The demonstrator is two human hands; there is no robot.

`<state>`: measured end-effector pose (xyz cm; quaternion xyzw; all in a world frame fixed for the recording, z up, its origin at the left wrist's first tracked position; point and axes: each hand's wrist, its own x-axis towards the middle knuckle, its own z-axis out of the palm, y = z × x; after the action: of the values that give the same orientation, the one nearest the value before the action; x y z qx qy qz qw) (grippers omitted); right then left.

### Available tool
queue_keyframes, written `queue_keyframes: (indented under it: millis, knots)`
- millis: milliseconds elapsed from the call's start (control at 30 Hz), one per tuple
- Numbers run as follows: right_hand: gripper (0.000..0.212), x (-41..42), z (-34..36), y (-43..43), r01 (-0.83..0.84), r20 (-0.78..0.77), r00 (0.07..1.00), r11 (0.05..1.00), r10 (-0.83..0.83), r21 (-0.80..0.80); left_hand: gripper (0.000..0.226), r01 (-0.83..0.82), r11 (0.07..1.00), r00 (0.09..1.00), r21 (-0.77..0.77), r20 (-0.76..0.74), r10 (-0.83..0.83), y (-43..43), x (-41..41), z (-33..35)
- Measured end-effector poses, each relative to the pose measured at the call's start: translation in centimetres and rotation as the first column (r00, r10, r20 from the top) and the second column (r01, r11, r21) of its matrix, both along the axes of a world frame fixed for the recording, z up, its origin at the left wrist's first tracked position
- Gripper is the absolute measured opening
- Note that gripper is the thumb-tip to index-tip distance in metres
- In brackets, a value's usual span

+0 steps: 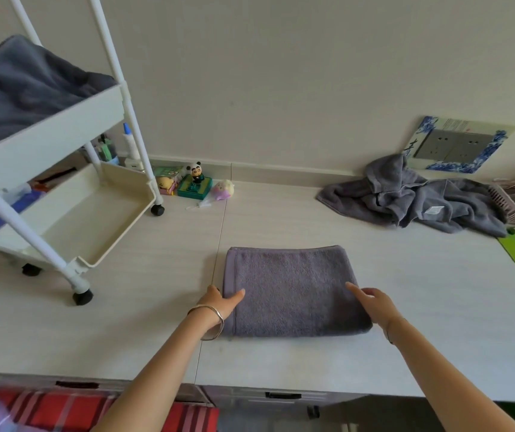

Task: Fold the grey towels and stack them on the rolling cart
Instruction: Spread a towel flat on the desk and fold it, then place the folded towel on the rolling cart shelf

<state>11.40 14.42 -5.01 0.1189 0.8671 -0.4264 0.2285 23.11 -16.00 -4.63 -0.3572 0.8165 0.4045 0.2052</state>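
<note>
Towels (32, 88), dark grey and soft, heaped in the top tray of the white round-poled cart (47, 135), far left. Folded towel (293, 291), grey-mauve terry, neat rectangle with stitched border, flat on pale matte surface (156, 275) at centre. Left hand (219, 302) open at its left edge, thumb on the pile. Right hand (371, 302) open, fingers straight on its right edge. Crumpled towel (405, 194) by the wall, far right.

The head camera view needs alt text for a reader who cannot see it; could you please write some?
A person's left hand and right hand touch the side edges of a folded grey towel on a pale surface. A white rolling cart holding dark grey towels stands at left; crumpled grey towels lie at right.
</note>
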Motion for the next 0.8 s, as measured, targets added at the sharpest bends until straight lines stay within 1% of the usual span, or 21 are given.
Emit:
queue_keyframes:
  millis: [67, 133, 200, 267, 300, 400, 533, 633, 733, 800]
  knots:
    - [0.056, 0.2, 0.1, -0.2, -0.016, 0.062, 0.998, 0.999, 0.018, -0.039, 0.075, -0.055, 0.996, 0.998, 0.076, -0.011, 0.056, 0.1, -0.3, 0.0]
    - [0.063, 0.2, 0.4, -0.4, 0.006, 0.103, 0.995, 0.994, 0.005, -0.107, 0.072, -0.076, 0.988, 0.997, 0.133, -0.009, 0.078, 0.2, -0.5, 0.2]
    - [0.062, 0.3, 1.3, -0.4, 0.055, 0.14, 0.99, 0.977, -0.027, -0.205, 0.079, -0.11, 0.966, 0.994, 0.236, 0.015, 0.109, 0.3, -0.6, 0.7]
    - [0.057, 0.2, 2.6, -0.4, 0.061, 0.152, 0.988, 0.955, -0.017, -0.29, 0.088, -0.156, 0.92, 0.986, 0.359, 0.001, 0.167, 0.0, -0.7, 1.1]
    - [0.056, 0.2, 3.4, -0.4, 0.046, 0.154, 0.988, 0.943, 0.006, -0.33, 0.083, -0.169, 0.894, 0.981, 0.416, -0.017, 0.194, -0.1, -0.7, 1.5]
    - [0.054, 0.1, 6.0, -0.7, -0.013, 0.143, 0.986, 0.89, 0.087, -0.456, 0.057, -0.183, 0.803, 0.959, 0.567, -0.078, 0.273, -0.3, -0.5, 3.6]
    - [0.049, -0.1, 9.9, -2.1, -0.082, 0.069, 0.987, 0.814, 0.148, -0.575, 0.049, -0.152, 0.747, 0.928, 0.648, -0.167, 0.333, -1.9, 0.8, 8.1]
    - [0.039, -0.2, 13.8, -4.7, -0.143, 0.009, 0.981, 0.748, 0.195, -0.648, 0.036, -0.11, 0.709, 0.887, 0.697, -0.252, 0.386, -3.8, 1.9, 12.5]
    - [0.029, -0.6, 17.1, -7.9, -0.169, -0.018, 0.974, 0.663, 0.228, -0.729, 0.022, -0.082, 0.658, 0.821, 0.748, -0.324, 0.471, -5.5, 3.2, 16.8]
    - [0.029, -1.2, 19.1, -10.3, -0.181, -0.023, 0.965, 0.603, 0.261, -0.777, 0.019, -0.092, 0.617, 0.74, 0.781, -0.361, 0.567, -6.3, 4.1, 19.3]
